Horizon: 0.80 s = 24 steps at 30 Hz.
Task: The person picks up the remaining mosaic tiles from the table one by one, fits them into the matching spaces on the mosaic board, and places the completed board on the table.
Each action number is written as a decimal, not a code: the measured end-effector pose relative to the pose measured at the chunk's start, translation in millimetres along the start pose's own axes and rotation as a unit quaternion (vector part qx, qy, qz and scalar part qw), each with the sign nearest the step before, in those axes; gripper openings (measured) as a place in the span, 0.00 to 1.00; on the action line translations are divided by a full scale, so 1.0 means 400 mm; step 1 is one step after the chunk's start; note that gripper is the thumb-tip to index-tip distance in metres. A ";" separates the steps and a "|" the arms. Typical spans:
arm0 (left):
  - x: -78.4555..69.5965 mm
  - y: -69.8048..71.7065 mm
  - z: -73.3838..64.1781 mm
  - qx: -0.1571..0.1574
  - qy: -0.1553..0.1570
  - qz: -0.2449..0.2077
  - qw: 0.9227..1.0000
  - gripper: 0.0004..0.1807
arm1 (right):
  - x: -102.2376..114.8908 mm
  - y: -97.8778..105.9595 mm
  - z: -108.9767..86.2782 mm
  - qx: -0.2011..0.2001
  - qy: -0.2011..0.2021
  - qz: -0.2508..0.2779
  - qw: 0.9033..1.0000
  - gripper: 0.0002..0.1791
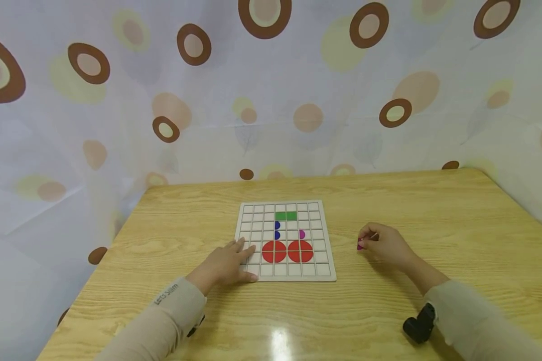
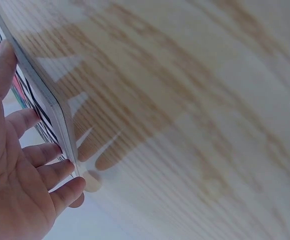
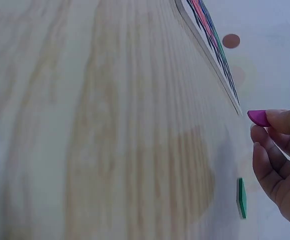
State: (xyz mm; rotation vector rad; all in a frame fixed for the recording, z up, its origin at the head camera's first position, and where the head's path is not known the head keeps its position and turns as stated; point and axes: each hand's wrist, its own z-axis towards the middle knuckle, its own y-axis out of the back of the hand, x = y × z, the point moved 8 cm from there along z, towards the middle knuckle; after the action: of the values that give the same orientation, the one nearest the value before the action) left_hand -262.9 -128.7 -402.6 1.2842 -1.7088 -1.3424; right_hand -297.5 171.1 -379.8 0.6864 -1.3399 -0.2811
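A white gridded board [image 1: 321, 257] lies on the table. It bears two red circles [image 1: 274, 251] made of quarter pieces, two blue half-round pieces [image 1: 277, 230], a green strip [image 1: 285, 216] and one magenta half-round piece [image 1: 302, 234]. My left hand [image 1: 226, 263] rests on the board's lower left edge with its fingers spread. To the right of the board, my right hand [image 1: 386, 246] pinches another magenta half-round piece [image 3: 258, 118] between thumb and fingertips, above the tabletop.
On the table near my right hand lies a flat green piece [image 3: 242, 198], seen in the right wrist view. The wooden table [image 1: 198, 210] reaches back to a patterned curtain [image 1: 271, 145], which also hangs along both sides.
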 end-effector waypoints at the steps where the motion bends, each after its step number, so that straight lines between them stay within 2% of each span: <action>1: 0.000 0.001 0.000 0.000 0.000 -0.001 1.000 0.41 | 0.003 -0.005 0.006 0.000 0.001 0.002 1.000 0.03; 13: -0.002 0.005 -0.004 -0.008 -0.005 -0.002 1.000 0.40 | 0.028 -0.047 0.075 0.007 -0.010 0.022 1.000 0.03; 24: 0.000 0.002 -0.002 -0.009 -0.010 0.006 1.000 0.41 | 0.053 -0.085 0.156 0.011 0.010 0.011 1.000 0.02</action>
State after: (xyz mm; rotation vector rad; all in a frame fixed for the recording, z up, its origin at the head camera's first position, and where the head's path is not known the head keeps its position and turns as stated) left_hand -262.7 -128.8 -401.5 1.2525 -1.7117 -1.3658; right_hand -345.3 114.5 -379.1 0.6908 -1.3316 -0.2414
